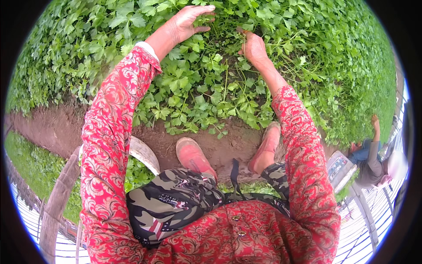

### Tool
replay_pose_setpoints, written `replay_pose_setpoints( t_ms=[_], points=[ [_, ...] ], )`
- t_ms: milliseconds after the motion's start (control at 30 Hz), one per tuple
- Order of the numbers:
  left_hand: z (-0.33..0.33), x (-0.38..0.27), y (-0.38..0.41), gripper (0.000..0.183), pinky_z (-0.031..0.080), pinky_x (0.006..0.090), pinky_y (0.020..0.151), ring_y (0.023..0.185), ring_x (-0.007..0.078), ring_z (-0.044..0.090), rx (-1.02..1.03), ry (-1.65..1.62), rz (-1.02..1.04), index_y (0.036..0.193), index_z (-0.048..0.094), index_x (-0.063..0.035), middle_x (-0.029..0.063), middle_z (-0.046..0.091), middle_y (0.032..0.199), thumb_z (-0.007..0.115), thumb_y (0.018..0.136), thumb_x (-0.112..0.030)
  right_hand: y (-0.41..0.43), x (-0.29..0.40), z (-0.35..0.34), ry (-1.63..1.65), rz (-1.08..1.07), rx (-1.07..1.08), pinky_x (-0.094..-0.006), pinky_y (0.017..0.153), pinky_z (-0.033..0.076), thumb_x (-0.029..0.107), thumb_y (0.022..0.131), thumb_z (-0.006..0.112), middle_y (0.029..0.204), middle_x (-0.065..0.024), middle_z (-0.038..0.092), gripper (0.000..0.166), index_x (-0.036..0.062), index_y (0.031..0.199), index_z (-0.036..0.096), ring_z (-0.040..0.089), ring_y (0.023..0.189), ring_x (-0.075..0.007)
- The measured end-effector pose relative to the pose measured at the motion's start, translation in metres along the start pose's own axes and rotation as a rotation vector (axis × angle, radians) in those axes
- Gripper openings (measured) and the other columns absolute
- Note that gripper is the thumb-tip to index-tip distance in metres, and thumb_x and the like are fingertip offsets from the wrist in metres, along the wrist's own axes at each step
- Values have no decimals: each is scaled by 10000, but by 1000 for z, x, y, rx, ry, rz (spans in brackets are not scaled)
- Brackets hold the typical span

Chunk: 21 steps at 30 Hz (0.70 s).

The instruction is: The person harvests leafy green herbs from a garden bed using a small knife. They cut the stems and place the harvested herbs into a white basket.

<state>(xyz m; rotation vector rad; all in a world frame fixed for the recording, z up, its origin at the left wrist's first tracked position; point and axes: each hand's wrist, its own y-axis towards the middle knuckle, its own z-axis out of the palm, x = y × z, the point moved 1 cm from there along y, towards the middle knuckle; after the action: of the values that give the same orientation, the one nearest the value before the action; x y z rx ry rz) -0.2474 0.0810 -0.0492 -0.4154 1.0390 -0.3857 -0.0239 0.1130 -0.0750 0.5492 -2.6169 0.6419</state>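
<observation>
A dense bed of celery-like plants lies before me, with broad lobed leaves and thin pale stems. At the top of the head view, my left hand reaches into the foliage with thumb and fingers spread; some leaves show between them. My right hand is lower and to the right, its fingers curled down among the stems. A small orange thing shows by its fingers, too small to identify. Leaves hide the right fingertips, so whether they grip a stem is unclear. Between the hands, the growth is thinner and darker.
My pink shoes stand on a bare soil path along the bed. A wooden post rises at left, near a pale curved object. Another person crouches at right, near a box-like object.
</observation>
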Motion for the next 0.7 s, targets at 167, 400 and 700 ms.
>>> replay_pose_setpoints(
  t_ms=[167,400,700],
  points=[
    [6,-1,-6,294,387,426,902,1024,168,499,8,-44,-29,1011,607,-114,11,573,1029,657,783,-292,25,20,22,-260,79,13,-402,736,501,295,773,653,854,-233,623,412,-43,978,534,614,854,-352],
    [8,-9,-18,277,402,435,892,1012,197,522,-28,-106,-30,1008,606,-101,40,587,1032,654,789,-264,45,0,34,-282,-78,15,-388,695,510,255,723,685,870,-201,638,323,-32,851,610,625,816,-337],
    [1,-10,-23,267,419,411,940,1063,231,520,-70,-137,-42,1052,573,-55,110,580,1128,579,839,-217,24,-28,29,839,256,-141,-284,552,512,178,767,668,714,-153,645,353,-97,968,575,647,612,-175]
  ],
)
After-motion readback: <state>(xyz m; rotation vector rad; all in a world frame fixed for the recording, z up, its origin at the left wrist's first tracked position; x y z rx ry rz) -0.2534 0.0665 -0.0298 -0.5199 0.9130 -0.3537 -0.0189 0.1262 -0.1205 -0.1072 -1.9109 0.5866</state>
